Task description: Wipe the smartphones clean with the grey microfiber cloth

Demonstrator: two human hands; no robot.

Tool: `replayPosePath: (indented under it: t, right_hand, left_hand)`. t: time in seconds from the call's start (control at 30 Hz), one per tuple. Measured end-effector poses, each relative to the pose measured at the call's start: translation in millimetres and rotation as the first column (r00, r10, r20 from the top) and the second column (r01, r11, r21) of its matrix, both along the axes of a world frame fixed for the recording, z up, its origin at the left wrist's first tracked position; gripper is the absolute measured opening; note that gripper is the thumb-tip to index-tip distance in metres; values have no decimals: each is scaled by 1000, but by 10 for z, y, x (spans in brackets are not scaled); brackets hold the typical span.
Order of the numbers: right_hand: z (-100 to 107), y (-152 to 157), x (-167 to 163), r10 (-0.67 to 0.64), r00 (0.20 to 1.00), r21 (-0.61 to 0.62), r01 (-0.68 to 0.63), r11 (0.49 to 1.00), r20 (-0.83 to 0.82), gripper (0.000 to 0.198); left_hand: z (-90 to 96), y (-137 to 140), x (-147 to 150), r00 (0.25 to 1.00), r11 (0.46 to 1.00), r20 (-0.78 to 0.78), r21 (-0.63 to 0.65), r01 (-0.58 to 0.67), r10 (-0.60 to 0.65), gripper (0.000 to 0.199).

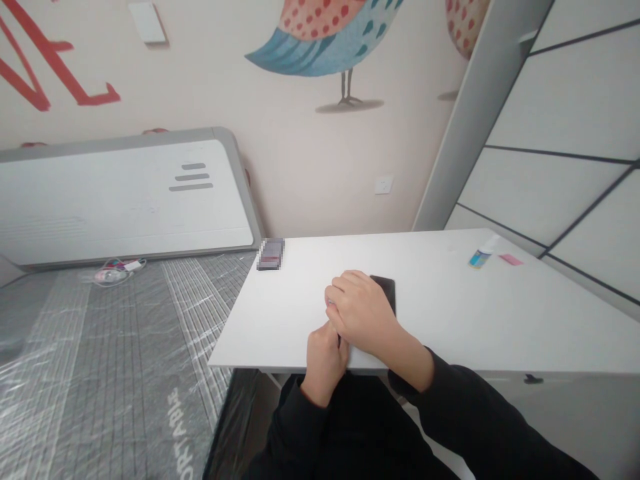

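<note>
Both hands meet over the front part of a white table (280, 320). My left hand (323, 360) is closed in a fist, thumb side up, near the front edge. A thin dark bit shows by its thumb; what it belongs to is hidden. Just above and touching it, my right hand (363, 310) curls its fingers over something mostly covered, with a small light glint near the fingertips. Behind the right wrist lies a flat black rectangular object (387, 288), partly hidden by that hand.
A blurred-out small box shape (271, 254) sits at the table's back left corner. Toward the back right lie a white and blue tube (480, 258) and a pink slip (511, 259). Left stands a plastic-covered mattress (125, 347) with a cable bundle (117, 272); a cabinet (565, 133) stands right.
</note>
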State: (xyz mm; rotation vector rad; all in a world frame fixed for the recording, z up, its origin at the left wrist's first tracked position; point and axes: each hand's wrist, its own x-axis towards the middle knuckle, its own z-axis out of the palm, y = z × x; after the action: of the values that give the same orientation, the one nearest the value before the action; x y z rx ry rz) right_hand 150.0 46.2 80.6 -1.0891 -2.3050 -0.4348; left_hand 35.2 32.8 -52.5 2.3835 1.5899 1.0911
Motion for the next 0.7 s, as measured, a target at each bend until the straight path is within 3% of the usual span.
replayPosePath:
  t: [0.13,0.3,0.5,0.7]
  right_hand:
    - [-56,62,27,166,986,58,-164,985,-28,26]
    - [-241,140,36,321,912,178,-282,943,-256,23]
    - [-445,146,5,257,861,315,-120,941,-440,18]
    - [-301,91,51,54,931,179,12,984,-361,14]
  left_hand:
    - [-5,2,-13,1000,1000,-24,5,-7,7,20]
    - [31,7,-39,1000,999,-15,26,19,-18,23]
    - [11,14,-51,999,997,12,48,52,-53,28]
    - [4,10,-43,999,999,23,32,33,-34,27]
